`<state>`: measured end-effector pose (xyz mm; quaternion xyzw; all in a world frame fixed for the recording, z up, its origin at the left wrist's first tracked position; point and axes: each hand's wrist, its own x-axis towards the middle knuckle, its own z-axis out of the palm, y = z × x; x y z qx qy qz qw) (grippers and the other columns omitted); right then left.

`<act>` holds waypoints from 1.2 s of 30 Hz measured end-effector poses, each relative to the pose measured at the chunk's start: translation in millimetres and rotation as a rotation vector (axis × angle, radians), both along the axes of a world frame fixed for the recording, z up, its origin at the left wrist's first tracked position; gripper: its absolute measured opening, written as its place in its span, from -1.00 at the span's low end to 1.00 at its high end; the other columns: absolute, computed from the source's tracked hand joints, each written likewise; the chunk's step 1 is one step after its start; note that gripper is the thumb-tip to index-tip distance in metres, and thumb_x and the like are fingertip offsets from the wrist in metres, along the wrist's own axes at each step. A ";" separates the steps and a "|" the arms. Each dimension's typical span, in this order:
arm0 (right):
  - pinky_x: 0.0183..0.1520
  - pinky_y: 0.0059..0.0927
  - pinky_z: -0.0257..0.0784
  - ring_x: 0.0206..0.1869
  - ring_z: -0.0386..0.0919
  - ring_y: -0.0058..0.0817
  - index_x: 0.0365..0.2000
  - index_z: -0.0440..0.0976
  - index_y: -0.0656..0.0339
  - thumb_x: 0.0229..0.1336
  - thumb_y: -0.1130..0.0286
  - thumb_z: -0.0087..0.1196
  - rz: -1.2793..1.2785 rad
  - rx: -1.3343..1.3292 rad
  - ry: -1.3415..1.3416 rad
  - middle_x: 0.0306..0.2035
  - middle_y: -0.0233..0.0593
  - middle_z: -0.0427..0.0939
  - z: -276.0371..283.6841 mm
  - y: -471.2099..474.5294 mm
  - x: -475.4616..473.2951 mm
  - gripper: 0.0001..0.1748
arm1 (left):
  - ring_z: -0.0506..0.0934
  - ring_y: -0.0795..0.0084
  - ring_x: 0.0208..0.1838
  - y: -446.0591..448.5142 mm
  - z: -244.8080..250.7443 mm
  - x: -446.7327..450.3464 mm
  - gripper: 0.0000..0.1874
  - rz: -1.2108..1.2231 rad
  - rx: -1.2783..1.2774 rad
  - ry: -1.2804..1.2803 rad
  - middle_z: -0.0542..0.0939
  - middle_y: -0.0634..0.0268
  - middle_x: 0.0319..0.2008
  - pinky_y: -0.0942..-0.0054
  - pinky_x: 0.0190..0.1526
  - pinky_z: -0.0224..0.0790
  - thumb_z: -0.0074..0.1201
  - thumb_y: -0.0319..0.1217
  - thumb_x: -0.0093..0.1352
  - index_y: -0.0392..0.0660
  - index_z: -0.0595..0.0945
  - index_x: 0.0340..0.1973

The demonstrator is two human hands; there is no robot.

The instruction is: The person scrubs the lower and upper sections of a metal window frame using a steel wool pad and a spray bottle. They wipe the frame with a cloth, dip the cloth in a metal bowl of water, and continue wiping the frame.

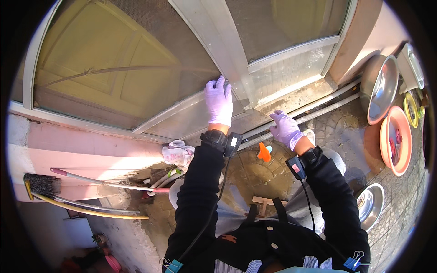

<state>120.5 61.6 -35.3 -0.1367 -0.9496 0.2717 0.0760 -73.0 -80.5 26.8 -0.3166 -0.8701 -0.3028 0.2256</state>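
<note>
My left hand (pixel 218 102), in a thin purple glove, is at the lower corner of a glass door pane (pixel 136 71), beside the pale door frame (pixel 225 44). Its fingers are bent, and a small grey patch shows by the fingertips; whether it is something held is unclear. Lower and to the right, my right hand (pixel 286 130), gloved alike, hovers over pale pipes (pixel 317 105) along the door sill. Its fingers are partly bent, with nothing visible in them. A small orange plastic piece (pixel 264 152) with a light blue tip appears above the wet paving (pixel 273 170).
A crumpled cloth (pixel 178 152) lies by the wall at left, near a brush (pixel 41 186) and long handles. Metal basins (pixel 372 85) (pixel 370 206) and a pink plastic basin (pixel 396 141) are at right. A wooden stool (pixel 264 201) shows between my legs.
</note>
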 end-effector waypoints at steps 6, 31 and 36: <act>0.15 -0.13 0.46 0.06 0.53 0.04 0.07 0.44 0.35 0.08 0.44 0.13 -0.066 -0.063 0.193 0.07 0.15 0.52 13.2 15.0 -15.2 -0.50 | 0.50 0.14 -0.07 -13.1 -3.2 -15.1 -0.70 0.025 -0.208 0.022 0.55 0.17 -0.15 0.19 -0.02 0.43 0.15 -0.27 0.38 0.03 0.69 0.01; 0.53 -0.24 0.02 0.50 0.11 -0.25 0.36 0.19 0.27 0.06 0.63 -0.10 0.231 0.134 0.498 0.48 -0.16 0.10 71.8 -31.2 -132.8 -0.24 | 0.53 0.05 -0.21 -17.9 -6.5 -43.6 -0.91 -0.163 -0.124 0.236 0.58 0.13 -0.29 0.12 -0.16 0.42 0.14 -0.40 0.32 -0.13 0.66 -0.32; 0.53 -0.27 0.02 0.51 0.10 -0.25 0.36 0.19 0.27 0.03 0.64 -0.08 0.262 0.153 0.465 0.49 -0.17 0.09 73.8 -28.2 -128.5 -0.21 | 0.54 0.13 -0.23 -68.5 5.5 -49.4 -0.90 -0.059 -0.077 0.181 0.61 0.19 -0.29 0.19 -0.18 0.44 0.21 -0.43 0.28 -0.14 0.70 -0.32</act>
